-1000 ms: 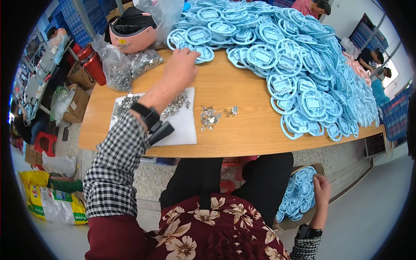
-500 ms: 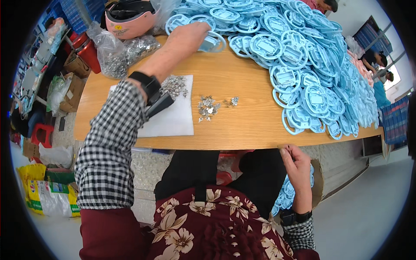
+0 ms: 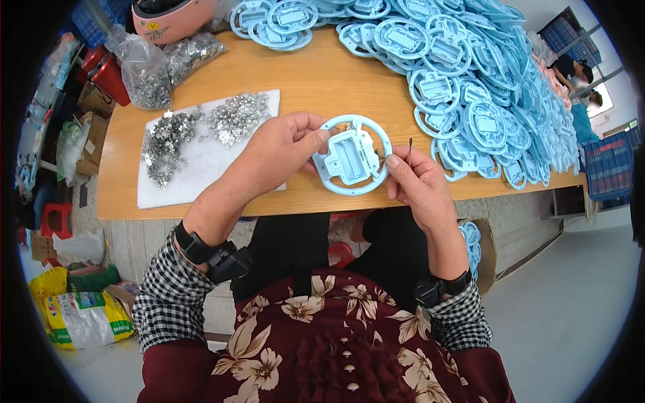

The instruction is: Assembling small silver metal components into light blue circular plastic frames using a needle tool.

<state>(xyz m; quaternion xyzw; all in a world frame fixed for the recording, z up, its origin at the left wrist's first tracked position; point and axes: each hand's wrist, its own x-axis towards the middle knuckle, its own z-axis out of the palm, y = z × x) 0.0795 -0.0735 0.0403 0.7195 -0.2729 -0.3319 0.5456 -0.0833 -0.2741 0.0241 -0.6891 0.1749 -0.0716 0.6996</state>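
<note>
mid-frame, i should hold the blue ring (image 3: 353, 158) steady, my left grip (image 3: 277, 144) pinching its left side, my right grip (image 3: 426, 191) closed on a thin dark rod (image 3: 410, 149).

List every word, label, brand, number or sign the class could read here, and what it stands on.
Nothing reads clearly enough to quote.
Pink helmet: a yellow sticker and dark markings, too small.
Yellow, green and white sack: coloured print, too blurred.
Held light-blue ring part: small dark marks; cannot tell whether letters.
</note>
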